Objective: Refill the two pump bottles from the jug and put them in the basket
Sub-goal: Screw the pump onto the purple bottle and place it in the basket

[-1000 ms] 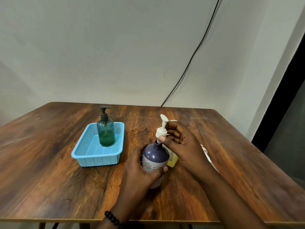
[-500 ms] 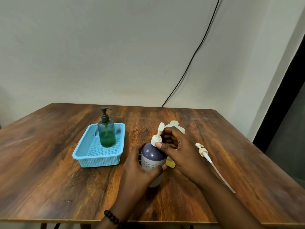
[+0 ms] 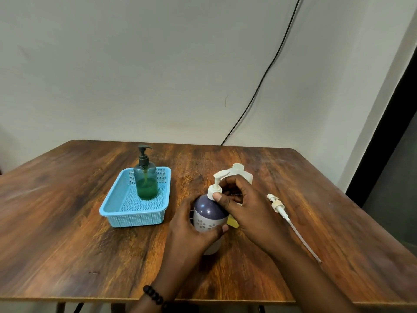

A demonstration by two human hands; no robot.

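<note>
While gripping the purple bottle (image 3: 208, 214) at centre frame with the left hand (image 3: 191, 229), pinches its white pump collar (image 3: 214, 192) with the right hand (image 3: 246, 206). Behind, mostly hidden: jug (image 3: 240, 173). Left of centre, upright in blue basket (image 3: 135, 219): green bottle (image 3: 145, 179). Right, flat on bench (image 3: 56, 222): loose pump (image 3: 278, 205).

Head camera looks forward and down, close over the table (image 3: 67, 222).
</note>
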